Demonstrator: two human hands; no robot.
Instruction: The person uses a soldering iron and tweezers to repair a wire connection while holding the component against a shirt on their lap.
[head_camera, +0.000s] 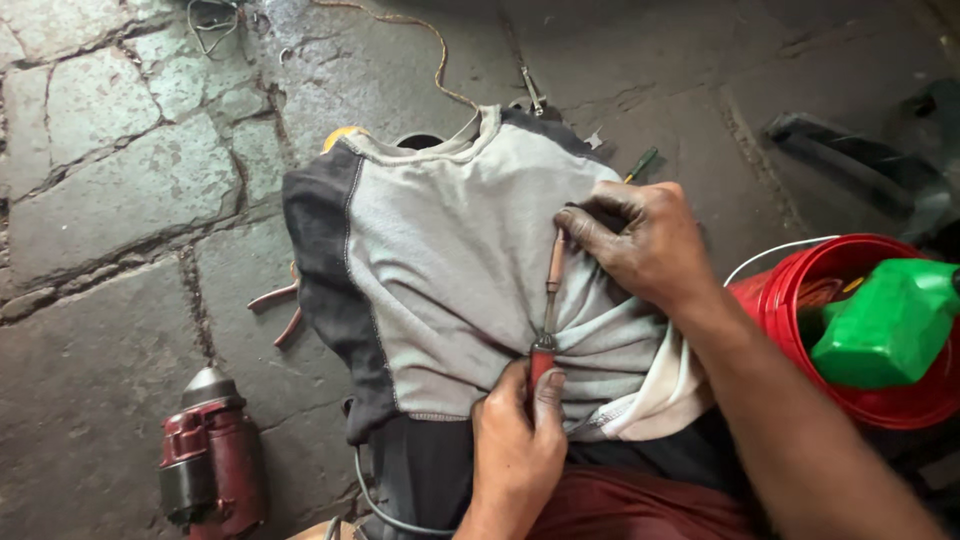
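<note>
The left hand (517, 440) comes up from the bottom edge and pinches the red handle of a screwdriver (548, 300) between thumb and fingers, which are pressed together around it. The screwdriver points away from the person, its thin shaft lying across a grey shirt (440, 270) with dark sleeves (the cloth is bunched into folds just where the tool rests). The right hand (640, 240) reaches in from the right side, its fingers curled and close together, the tips touching the far end of the screwdriver and pressing into the shirt there. The shirt is draped over something in front of the person, neck opening away from them, with a pale cloth (660, 390) showing under its lower right hem. To the right, near the right forearm, stands a red bucket (790, 290) with a white wire handle, and a green plastic spout (885, 325) sits in it. On the stone floor (110, 200) to the left lies a dark red motor (212, 455), well apart from both hands. The reddish handles of a pair of pliers (280, 310) stick out from under the shirt's left sleeve. Beyond the shirt, a second screwdriver with a green handle (642, 163) lies just above the right hand, and a frayed cord (425, 40) trails across the floor.
</note>
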